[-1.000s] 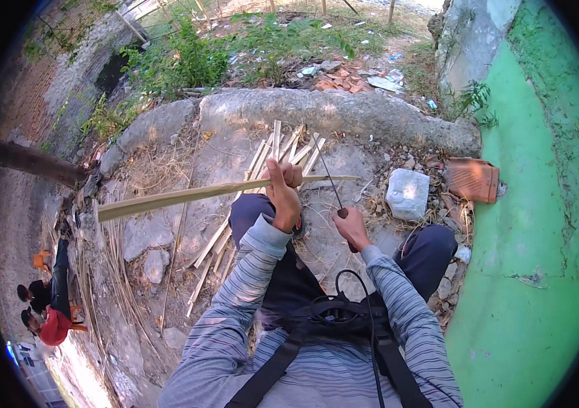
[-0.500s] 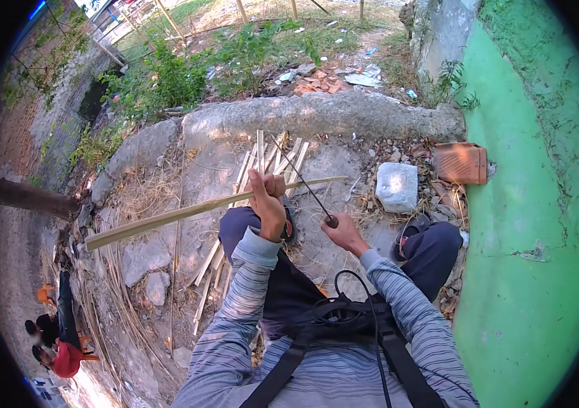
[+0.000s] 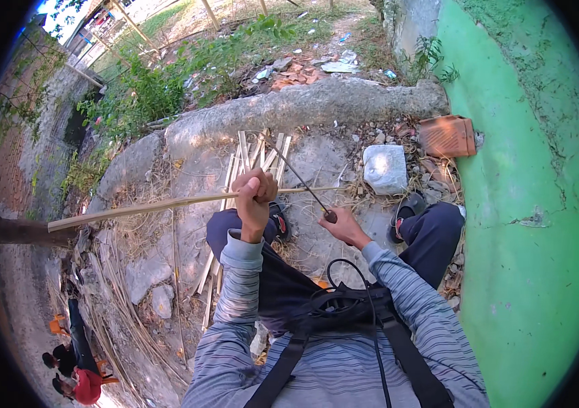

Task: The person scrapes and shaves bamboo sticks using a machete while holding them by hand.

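Note:
My left hand [image 3: 254, 200] is closed round a long pale bamboo strip [image 3: 126, 212], its thumb folded over the fingers. The strip lies crosswise above my knees, its longer end reaching far left. In my right hand [image 3: 347, 228] is the dark handle of a knife [image 3: 301, 180] with a long, thin blade. That blade slants up and left from my fist, crossing the strip's right part in view; whether the two touch I cannot tell. Beyond my left hand, several split bamboo strips [image 3: 281, 155] lie in a loose pile on the ground.
A whitish stone block [image 3: 384, 168] and an orange hollow brick [image 3: 447, 136] lie by the green wall [image 3: 514, 272] on my right. A low concrete ledge [image 3: 303, 109] runs ahead. Long thin strips [image 3: 116, 309] cover ground at left. People [image 3: 79, 374] sit farther off, lower left.
The strip has turned more level, its left end reaching farther left. My left thumb, raised before, now lies folded down. The whole view has shifted slightly.

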A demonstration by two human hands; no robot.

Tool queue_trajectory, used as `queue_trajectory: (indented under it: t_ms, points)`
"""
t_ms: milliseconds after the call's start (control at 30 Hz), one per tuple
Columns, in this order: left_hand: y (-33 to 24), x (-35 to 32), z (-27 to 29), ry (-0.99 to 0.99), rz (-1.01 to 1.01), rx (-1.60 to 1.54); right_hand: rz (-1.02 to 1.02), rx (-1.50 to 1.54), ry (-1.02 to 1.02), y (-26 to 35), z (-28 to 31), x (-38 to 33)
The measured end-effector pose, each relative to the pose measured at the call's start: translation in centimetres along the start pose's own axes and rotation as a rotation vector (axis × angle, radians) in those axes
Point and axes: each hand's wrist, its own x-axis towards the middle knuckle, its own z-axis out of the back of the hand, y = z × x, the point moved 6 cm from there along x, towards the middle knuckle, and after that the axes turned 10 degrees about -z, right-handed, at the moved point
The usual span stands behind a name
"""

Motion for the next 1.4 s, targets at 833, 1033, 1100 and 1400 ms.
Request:
queue_trajectory:
  t_ms: [833,1033,1100,1400]
  points:
    - [-0.6,-10.4,-1.9,-0.439,-0.263,0.078,-0.118,0.178,0.077,-6.7,-4.2,-3.3]
    - [-0.7,-11.1,-2.0,-0.458,-0.277,0.096,-0.126,0.129,0.043,-8.7,-4.9,-3.0]
    - [-1.0,-11.4,-2.0,-0.475,-0.284,0.121,-0.028,0.100,0.072,-7.2,-5.2,-3.5]
    - [-0.7,-11.4,-2.5,-0.513,-0.250,0.128,-0.285,0.168,-0.034,-14.3,-5.8,-3.2]
